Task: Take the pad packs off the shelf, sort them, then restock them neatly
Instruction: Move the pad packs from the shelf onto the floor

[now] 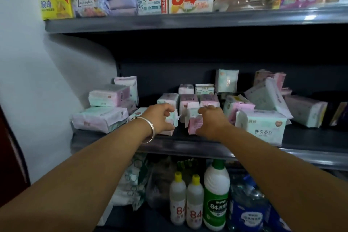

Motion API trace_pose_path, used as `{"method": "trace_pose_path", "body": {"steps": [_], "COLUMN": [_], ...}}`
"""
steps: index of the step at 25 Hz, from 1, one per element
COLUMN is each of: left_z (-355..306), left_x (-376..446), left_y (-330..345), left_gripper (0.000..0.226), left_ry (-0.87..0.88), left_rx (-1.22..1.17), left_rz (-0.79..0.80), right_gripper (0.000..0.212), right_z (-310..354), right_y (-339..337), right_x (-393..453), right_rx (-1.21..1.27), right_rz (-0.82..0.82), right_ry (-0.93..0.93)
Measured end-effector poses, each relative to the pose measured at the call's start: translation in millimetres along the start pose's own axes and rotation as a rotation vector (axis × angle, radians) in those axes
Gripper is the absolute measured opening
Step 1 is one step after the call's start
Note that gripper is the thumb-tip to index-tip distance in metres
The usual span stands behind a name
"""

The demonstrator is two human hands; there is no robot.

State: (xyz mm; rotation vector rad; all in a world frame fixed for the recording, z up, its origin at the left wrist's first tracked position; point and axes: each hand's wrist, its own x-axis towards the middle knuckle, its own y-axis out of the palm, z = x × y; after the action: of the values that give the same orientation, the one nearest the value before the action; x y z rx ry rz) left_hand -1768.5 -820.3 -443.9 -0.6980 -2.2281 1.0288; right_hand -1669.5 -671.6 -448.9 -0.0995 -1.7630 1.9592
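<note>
Several pink, white and mint pad packs lie scattered on the dark middle shelf [207, 142]. My left hand [160, 118], a silver bangle on its wrist, grips a small mint-and-white pack [174, 118] at the shelf's front. My right hand [212, 123] grips a small pink pack [194, 126] right beside it. Behind them stand small pink packs [189, 100] in a row. A stack of larger packs [101, 118] lies at the left, and a big white-and-mint pack [261, 125] stands upright at the right.
The upper shelf [188, 21] holds soap boxes, lavender packs and tissue. Below stand two yellow-capped bottles [178, 198], a green-and-white disinfectant bottle [216, 196] and a blue water jug [248, 207]. A white wall [37, 81] closes the left side.
</note>
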Motion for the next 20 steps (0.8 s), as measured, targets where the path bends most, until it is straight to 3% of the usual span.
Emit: {"method": "trace_pose_path", "body": {"steps": [3, 8, 13, 20], "left_z": [4, 0, -7, -13], "left_x": [25, 70, 116, 143], "left_y": [-3, 5, 16, 32], "left_gripper": [0.061, 0.057, 0.056, 0.055], "left_ry": [0.029, 0.087, 0.122, 0.117], "left_rx": [0.09, 0.115, 0.173, 0.255], "left_rz": [0.035, 0.06, 0.05, 0.064], "right_gripper": [0.089, 0.104, 0.107, 0.092], "right_z": [-13, -35, -54, -50], "right_y": [-2, 3, 3, 4], "right_x": [23, 50, 71, 84], "right_rx": [-0.113, -0.111, -0.124, 0.013], "right_rz": [0.104, 0.261, 0.364, 0.397], "right_ry": [-0.007, 0.001, 0.022, 0.014]}}
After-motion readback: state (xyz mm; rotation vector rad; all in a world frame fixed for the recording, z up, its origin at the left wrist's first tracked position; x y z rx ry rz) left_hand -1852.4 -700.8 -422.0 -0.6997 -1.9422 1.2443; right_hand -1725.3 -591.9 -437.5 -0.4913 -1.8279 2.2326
